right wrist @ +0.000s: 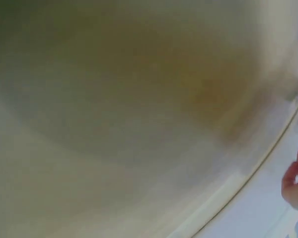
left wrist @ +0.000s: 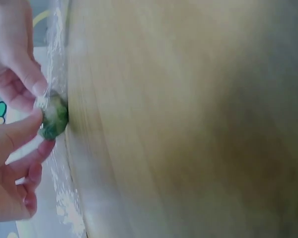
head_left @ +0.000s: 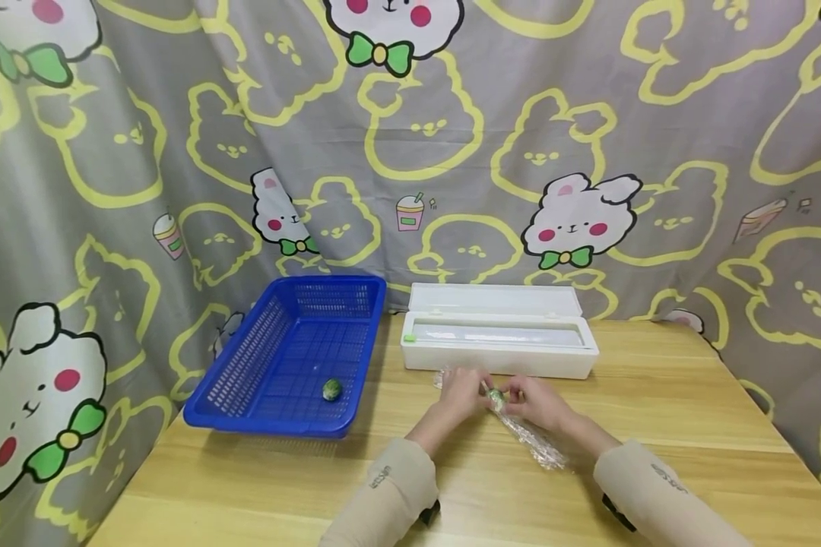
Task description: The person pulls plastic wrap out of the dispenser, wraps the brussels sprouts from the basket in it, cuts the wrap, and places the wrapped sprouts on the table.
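Note:
Between my two hands, a small round green vegetable, like a Brussels sprout (left wrist: pixel 54 119), lies in crumpled clear plastic wrap (head_left: pixel 530 439) on the table. My left hand (head_left: pixel 464 391) pinches the sprout between thumb and fingers, seen closely in the left wrist view. From the other side, my right hand (head_left: pixel 537 403) pinches the wrap right beside the sprout with thumb and curled fingers. The wrap trails toward the near right, and a bit of it shows beyond the left hand. In the right wrist view only part of the right hand (right wrist: pixel 297 186) shows at the edge, blurred.
Just behind the hands stands a long white wrap box (head_left: pixel 499 358), lid up, with a roll inside and a green slider on its left. To the left, a blue plastic basket (head_left: pixel 280 427) holds another green sprout (head_left: pixel 331 390). A patterned curtain (head_left: pixel 451 152) hangs behind.

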Demonstrator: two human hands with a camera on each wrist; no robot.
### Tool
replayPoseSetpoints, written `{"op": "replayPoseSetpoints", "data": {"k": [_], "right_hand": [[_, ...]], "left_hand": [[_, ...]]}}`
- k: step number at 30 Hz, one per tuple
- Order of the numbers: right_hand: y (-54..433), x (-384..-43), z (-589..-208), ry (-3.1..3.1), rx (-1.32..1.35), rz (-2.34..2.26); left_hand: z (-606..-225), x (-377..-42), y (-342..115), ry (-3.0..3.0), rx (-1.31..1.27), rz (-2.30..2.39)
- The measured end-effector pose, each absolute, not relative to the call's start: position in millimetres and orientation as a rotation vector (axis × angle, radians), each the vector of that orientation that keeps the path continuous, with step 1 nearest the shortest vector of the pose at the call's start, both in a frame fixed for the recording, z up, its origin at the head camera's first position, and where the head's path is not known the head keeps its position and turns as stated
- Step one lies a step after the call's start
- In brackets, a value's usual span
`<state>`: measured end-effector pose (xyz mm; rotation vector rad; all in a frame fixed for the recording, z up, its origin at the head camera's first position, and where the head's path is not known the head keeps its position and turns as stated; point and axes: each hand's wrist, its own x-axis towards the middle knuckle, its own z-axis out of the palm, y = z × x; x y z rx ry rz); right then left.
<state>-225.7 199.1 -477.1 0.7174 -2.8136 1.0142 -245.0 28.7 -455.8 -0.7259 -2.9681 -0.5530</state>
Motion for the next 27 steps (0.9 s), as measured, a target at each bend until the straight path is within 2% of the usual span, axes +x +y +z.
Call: {"op": "replayPoseSetpoints", "data": {"k": [3,9,17,27], "right_hand": [[192,-214,-478,-2.828,0.630,0.922],[190,-202,-474,-2.888,0.674,1.027],[198,-207,-474,-2.905,0.688,1.080],[190,-193,-473,-2.853,0.768,0.811]], "left_hand": [[-456,-246,24,-2.951,-0.849,-0.539],[-454,-247,20,-2.958,-1.029,-0.526],[-452,-247,20,-3.028,-1.118,-0.567],[-449,-238,14,-2.993,-1.232,-0.593]]}}
